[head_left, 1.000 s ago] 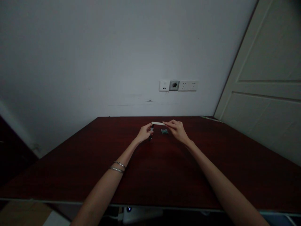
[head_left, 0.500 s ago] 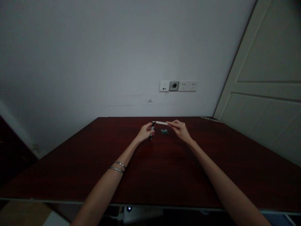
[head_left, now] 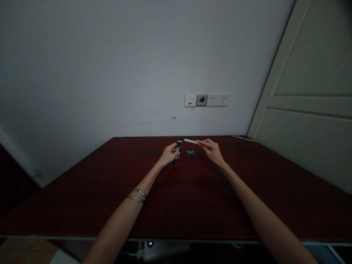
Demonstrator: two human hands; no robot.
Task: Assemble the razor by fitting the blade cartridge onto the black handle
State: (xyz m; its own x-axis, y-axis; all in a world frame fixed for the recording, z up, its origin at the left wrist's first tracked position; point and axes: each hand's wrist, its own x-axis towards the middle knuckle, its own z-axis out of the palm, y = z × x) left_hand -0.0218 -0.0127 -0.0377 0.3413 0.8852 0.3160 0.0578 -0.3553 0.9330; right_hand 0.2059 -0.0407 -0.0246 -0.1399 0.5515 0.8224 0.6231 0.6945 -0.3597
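My left hand (head_left: 169, 154) is closed around the handle of a razor (head_left: 177, 150). The razor stands nearly upright, black and light grey, its T-shaped head at the top. From the right, my right hand (head_left: 211, 149) pinches a slim white stick (head_left: 190, 141) with a rounded end, of a kind I cannot make out. The stick's free end points left towards the razor head, with a small gap between them. Below the stick, a small clear case (head_left: 191, 153) with something greenish inside lies on the dark red table (head_left: 181, 201).
White wall sockets (head_left: 217, 100) sit on the wall behind the table. To the right stands a pale panelled door (head_left: 310, 99). A thin flat strip (head_left: 244, 138) lies at the table's back right edge. Under the front edge, a white device (head_left: 166, 251) shows a small light.
The white stick's tip has moved away from the razor head, slightly up and right, opening a gap. The razor head now shows more fully. The view has shifted slightly.
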